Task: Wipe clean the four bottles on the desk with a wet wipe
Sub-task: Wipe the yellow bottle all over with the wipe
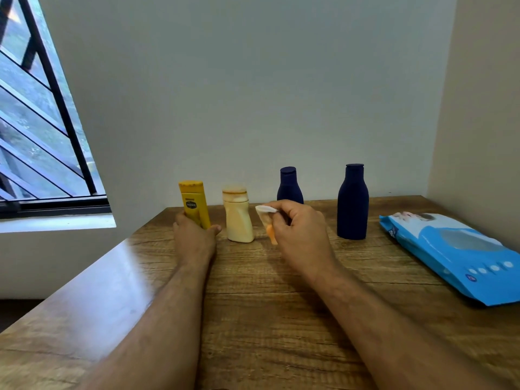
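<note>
Four bottles stand in a loose row near the far edge of the wooden desk (253, 305), all upright with caps pointing up and their long axes vertical. At the left end, the yellow bottle (194, 202) leans very slightly to the left; the left hand (194, 240) wraps its fingers around the lower part of it, thumb on the right side, so the base is hidden. Just beside it to the right stands the cream bottle (239, 220), apart from both hands, with orange smears on its cap. Next comes the smaller dark blue bottle (289, 184), set further back and partly covered by the right hand (298, 235). The taller dark blue bottle (353, 204) stands well apart to the right, on its own.

The right hand hovers between the cream bottle and the smaller blue one, fingers pinched shut on a crumpled wet wipe (266, 218) (white, with what looks like an orange stain at its hanging lower end). The wipe touches no bottle.

A blue pack of wipes (455, 254) lies flat at the desk's right edge, its long side running away from the viewer.
</note>
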